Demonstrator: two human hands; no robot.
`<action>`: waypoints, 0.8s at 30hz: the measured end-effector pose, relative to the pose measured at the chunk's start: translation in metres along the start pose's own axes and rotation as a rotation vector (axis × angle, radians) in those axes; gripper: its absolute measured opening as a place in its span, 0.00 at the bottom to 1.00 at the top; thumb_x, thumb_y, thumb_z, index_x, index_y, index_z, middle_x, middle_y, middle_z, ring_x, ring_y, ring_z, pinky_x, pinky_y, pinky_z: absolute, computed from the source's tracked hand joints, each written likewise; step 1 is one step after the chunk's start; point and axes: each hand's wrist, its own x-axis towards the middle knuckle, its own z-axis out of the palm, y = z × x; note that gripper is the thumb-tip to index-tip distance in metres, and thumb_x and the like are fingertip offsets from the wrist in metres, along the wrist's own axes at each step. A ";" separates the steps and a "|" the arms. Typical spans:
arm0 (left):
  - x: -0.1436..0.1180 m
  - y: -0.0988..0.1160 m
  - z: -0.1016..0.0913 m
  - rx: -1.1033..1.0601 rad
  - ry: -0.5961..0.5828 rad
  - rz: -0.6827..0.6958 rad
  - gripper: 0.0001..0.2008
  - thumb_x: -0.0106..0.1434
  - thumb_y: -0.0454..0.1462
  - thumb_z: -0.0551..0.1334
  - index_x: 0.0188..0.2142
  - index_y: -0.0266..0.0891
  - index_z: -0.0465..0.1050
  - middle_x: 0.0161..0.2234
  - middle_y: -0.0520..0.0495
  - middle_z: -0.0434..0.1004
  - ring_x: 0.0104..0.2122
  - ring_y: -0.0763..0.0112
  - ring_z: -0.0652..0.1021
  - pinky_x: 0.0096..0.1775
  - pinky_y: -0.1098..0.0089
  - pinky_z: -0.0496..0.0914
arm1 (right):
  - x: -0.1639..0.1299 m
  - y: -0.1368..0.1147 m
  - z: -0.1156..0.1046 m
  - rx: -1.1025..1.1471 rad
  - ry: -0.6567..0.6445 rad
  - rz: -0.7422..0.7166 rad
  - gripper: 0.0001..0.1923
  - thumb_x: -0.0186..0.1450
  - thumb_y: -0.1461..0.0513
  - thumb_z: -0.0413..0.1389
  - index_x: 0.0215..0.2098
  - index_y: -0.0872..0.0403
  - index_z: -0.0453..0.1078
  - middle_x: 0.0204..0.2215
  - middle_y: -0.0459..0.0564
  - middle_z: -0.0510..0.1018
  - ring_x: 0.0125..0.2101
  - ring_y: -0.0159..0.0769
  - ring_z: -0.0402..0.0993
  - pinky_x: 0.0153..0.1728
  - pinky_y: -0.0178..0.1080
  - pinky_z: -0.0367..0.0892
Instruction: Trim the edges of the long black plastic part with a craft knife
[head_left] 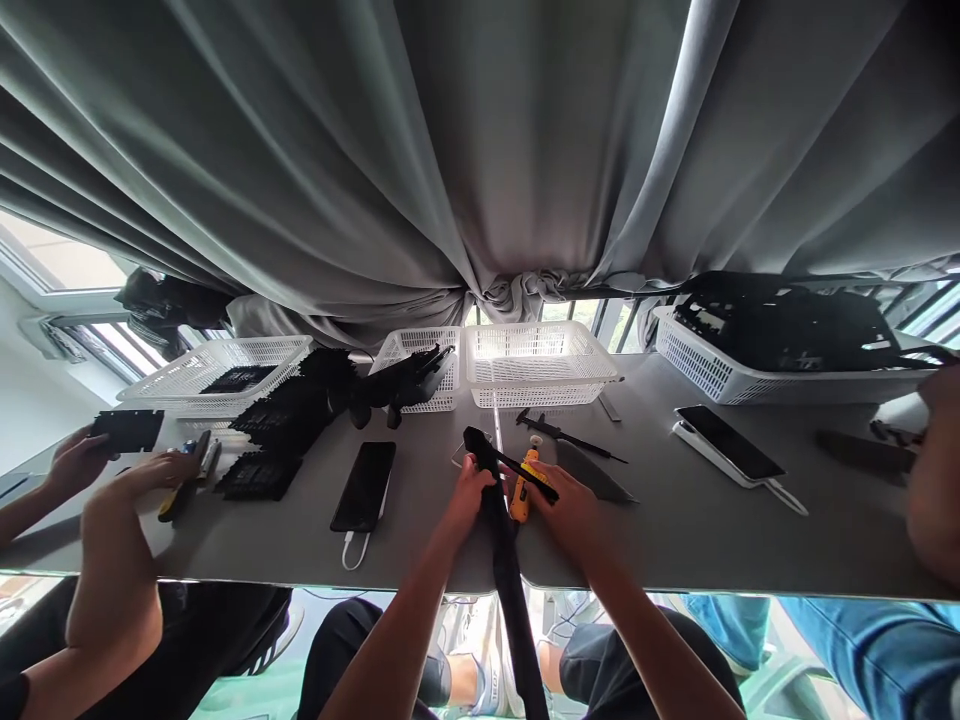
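— Hands doing what?
— My left hand [466, 497] is gripping the long black plastic bar [504, 545] overhanging the grey counter [675, 540]; my right hand [571, 505] is holding the yellow electric screwdriver [523, 485] against it. Fastening is seemingly underway, not finished.

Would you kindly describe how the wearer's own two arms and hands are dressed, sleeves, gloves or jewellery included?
Both arms are bare to the frame's edge: no sleeves show. The left hand and right hand wear no gloves, and no watch, ring or bracelet is visible.
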 end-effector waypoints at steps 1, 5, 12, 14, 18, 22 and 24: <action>-0.002 0.002 0.001 0.010 0.001 0.013 0.24 0.48 0.38 0.75 0.40 0.44 0.65 0.36 0.47 0.84 0.24 0.69 0.79 0.27 0.69 0.74 | 0.001 -0.002 -0.001 0.003 0.004 0.006 0.16 0.72 0.55 0.58 0.56 0.46 0.79 0.53 0.52 0.87 0.51 0.48 0.86 0.52 0.51 0.80; -0.017 0.002 0.003 0.026 0.009 0.056 0.24 0.52 0.40 0.77 0.45 0.41 0.71 0.37 0.45 0.85 0.27 0.66 0.81 0.32 0.66 0.75 | -0.008 -0.011 -0.008 0.004 0.028 0.019 0.16 0.68 0.59 0.58 0.53 0.48 0.76 0.47 0.51 0.88 0.45 0.48 0.88 0.46 0.50 0.82; -0.041 -0.022 -0.010 0.136 0.155 0.128 0.30 0.64 0.52 0.73 0.59 0.45 0.69 0.37 0.47 0.84 0.23 0.62 0.79 0.26 0.64 0.73 | -0.047 -0.013 -0.006 0.168 0.009 -0.002 0.19 0.68 0.58 0.59 0.56 0.47 0.78 0.53 0.52 0.87 0.52 0.50 0.86 0.54 0.53 0.81; -0.042 -0.025 -0.015 0.163 0.173 0.165 0.28 0.64 0.54 0.72 0.58 0.45 0.73 0.38 0.46 0.84 0.28 0.59 0.82 0.29 0.63 0.75 | -0.051 -0.012 -0.004 0.187 -0.002 -0.004 0.18 0.69 0.57 0.59 0.56 0.47 0.79 0.53 0.53 0.87 0.52 0.50 0.86 0.55 0.53 0.80; -0.042 -0.025 -0.021 0.194 0.166 0.189 0.27 0.65 0.52 0.71 0.58 0.43 0.77 0.42 0.43 0.85 0.40 0.53 0.85 0.37 0.62 0.79 | -0.052 -0.013 -0.002 0.186 0.007 0.016 0.19 0.69 0.56 0.59 0.56 0.49 0.81 0.53 0.55 0.87 0.53 0.51 0.86 0.56 0.54 0.80; -0.042 -0.026 -0.021 0.171 0.085 0.154 0.31 0.61 0.41 0.69 0.64 0.45 0.73 0.53 0.41 0.85 0.41 0.57 0.85 0.42 0.61 0.79 | -0.049 -0.013 0.001 0.185 0.033 0.032 0.20 0.69 0.55 0.58 0.56 0.49 0.81 0.53 0.54 0.87 0.54 0.51 0.85 0.58 0.56 0.79; -0.042 -0.025 -0.022 0.190 0.039 0.157 0.34 0.56 0.36 0.69 0.64 0.44 0.73 0.55 0.39 0.84 0.44 0.56 0.85 0.46 0.59 0.79 | -0.048 -0.012 0.003 0.186 0.042 0.030 0.20 0.69 0.55 0.58 0.56 0.49 0.81 0.53 0.54 0.87 0.53 0.51 0.85 0.59 0.57 0.79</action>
